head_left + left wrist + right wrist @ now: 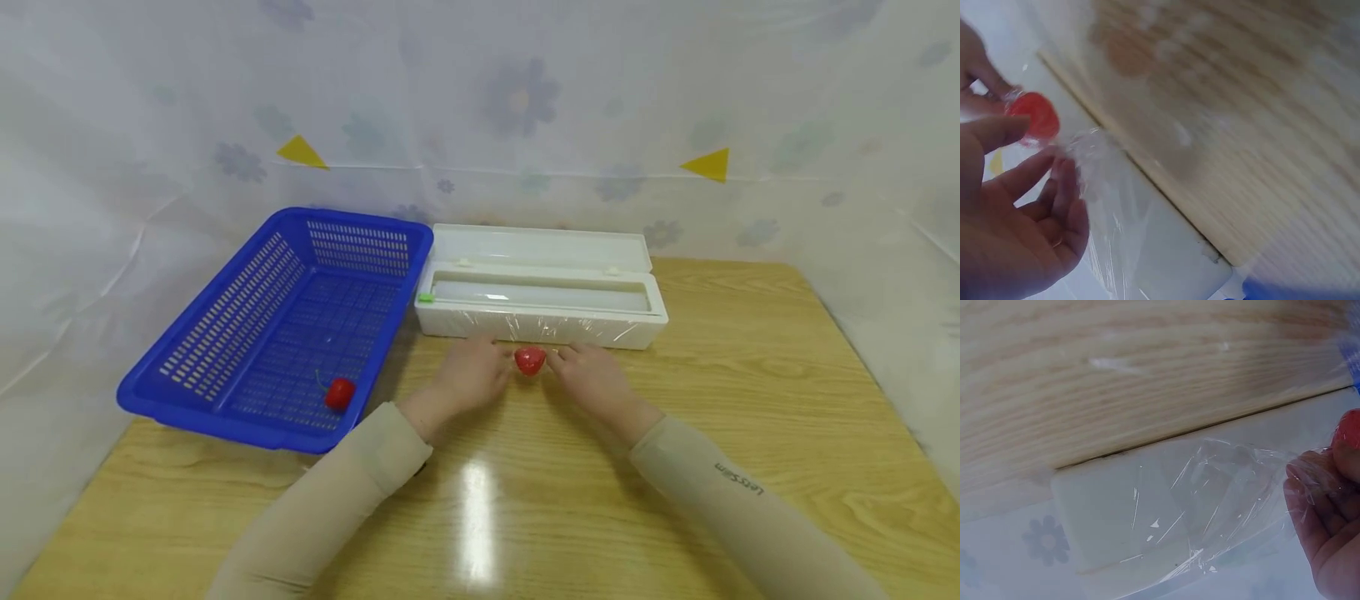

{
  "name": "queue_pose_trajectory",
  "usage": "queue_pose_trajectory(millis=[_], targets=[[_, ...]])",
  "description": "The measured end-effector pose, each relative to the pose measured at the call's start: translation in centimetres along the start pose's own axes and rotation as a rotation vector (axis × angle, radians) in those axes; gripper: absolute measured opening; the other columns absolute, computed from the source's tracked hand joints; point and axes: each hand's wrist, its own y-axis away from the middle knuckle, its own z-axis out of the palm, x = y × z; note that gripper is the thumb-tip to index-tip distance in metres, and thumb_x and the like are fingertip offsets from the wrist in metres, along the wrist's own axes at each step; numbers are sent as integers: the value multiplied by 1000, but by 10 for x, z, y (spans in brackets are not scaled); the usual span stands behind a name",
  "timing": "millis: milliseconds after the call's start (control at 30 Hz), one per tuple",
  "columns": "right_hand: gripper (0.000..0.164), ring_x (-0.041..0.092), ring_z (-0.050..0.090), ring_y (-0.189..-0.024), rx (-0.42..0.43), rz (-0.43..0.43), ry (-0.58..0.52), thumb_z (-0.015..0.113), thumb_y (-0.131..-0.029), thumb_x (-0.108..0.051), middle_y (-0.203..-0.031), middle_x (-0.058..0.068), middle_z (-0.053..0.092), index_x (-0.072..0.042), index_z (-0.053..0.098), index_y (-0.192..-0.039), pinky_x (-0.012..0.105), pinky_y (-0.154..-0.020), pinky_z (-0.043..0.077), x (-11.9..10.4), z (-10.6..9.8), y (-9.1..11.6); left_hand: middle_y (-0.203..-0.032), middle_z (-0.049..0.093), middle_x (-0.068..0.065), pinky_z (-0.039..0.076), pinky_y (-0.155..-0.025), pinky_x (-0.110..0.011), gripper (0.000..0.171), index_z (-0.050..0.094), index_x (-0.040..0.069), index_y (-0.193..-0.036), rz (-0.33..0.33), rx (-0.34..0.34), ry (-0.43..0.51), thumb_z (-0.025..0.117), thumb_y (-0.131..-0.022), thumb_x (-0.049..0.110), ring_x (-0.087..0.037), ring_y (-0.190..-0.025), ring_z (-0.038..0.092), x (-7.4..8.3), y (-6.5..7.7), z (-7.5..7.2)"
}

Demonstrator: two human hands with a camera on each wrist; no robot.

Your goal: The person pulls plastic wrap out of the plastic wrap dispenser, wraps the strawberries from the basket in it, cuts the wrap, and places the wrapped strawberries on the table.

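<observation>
Wrapping step, seemingly: left hand (pixel 471 373) and right hand (pixel 597 383), half-curled, pinch film (pixel 1210 481) either side of red item (pixel 529 361), just before box (pixel 540 327). Next move probably calls for drawing film evenly.

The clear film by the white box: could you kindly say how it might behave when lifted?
The clear film is probably floppy, given its wrinkles. It looks light, being thin and transparent. It may bunch, being gathered at the right hand.
</observation>
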Motion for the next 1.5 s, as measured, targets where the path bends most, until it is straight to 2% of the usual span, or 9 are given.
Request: queue_pose_trajectory(millis=[67,133,300,433,633,900,1100,1200,1500], targets=[[15,25,60,-77,1,1,0,67,-79,-1,-82,8,67,-4,64,-94,35,-71,52,0,0,0,-108,65,-11,52,-81,-40,36,57,5,-124,-84,-6,150,54,-92,20,-25,-91,62,-1,0,-4],[16,24,59,-75,4,0,-1,68,-79,-2,-81,8,67,-4,65,-94,35,-70,51,1,0,0,-103,64,-13,53,-72,-37,36,54,1,-122,-183,73,189,52,-91,18,-26,-83,61,-2,-1,-10],[18,24,58,-75,-12,0,-21,68,-78,-2,-81,8,66,-3,65,-96,35,-70,52,1,-2,1,-97,62,-15,50,-76,-37,26,55,-3,-107,-486,229,-177,45,-93,17,-28,-88,60,-8,-7,-21],[18,25,58,-75,-18,6,-25,69,-79,-2,-80,9,66,-2,64,-96,35,-70,52,0,-2,2,-99,66,-15,53,-78,-39,29,58,-5,-109,-625,130,-181,42,-94,14,-28,-90,64,-13,-13,-23],[16,25,59,-75,-18,3,-23,68,-79,-2,-81,9,66,-3,64,-94,36,-71,52,0,-2,2,-101,66,-18,56,-73,-40,28,58,-7,-109,-703,116,46,43,-93,11,-29,-87,67,-19,-20,-22],[12,25,59,-75,-26,-13,15,65,-79,2,-80,8,66,-3,64,-90,36,-70,52,2,-2,2,-102,64,-27,55,-76,-41,30,52,-14,-112,-730,292,418,41,-94,7,-36,-91,65,-24,-16,-18],[12,25,58,-75,-33,-22,6,67,-78,2,-79,8,66,-3,65,-89,35,-70,52,2,-2,2,-107,61,-29,50,-89,-44,27,55,-13,-109,-718,390,431,47,-88,1,-40,-101,60,-34,-9,-11],[11,25,58,-74,-39,-13,15,67,-78,2,-80,8,66,-3,65,-88,35,-68,52,2,-3,2,-109,60,-28,49,-90,-44,30,52,-13,-114,-734,371,427,47,-88,2,-39,-104,59,-38,-5,-8],[15,25,58,-75,-59,-10,-1,67,-77,4,-81,9,66,-3,65,-90,35,-67,52,2,-6,3,-96,65,-17,48,-76,-40,26,64,0,-92,-697,345,534,43,-92,17,-29,-86,59,-41,-1,-11]])
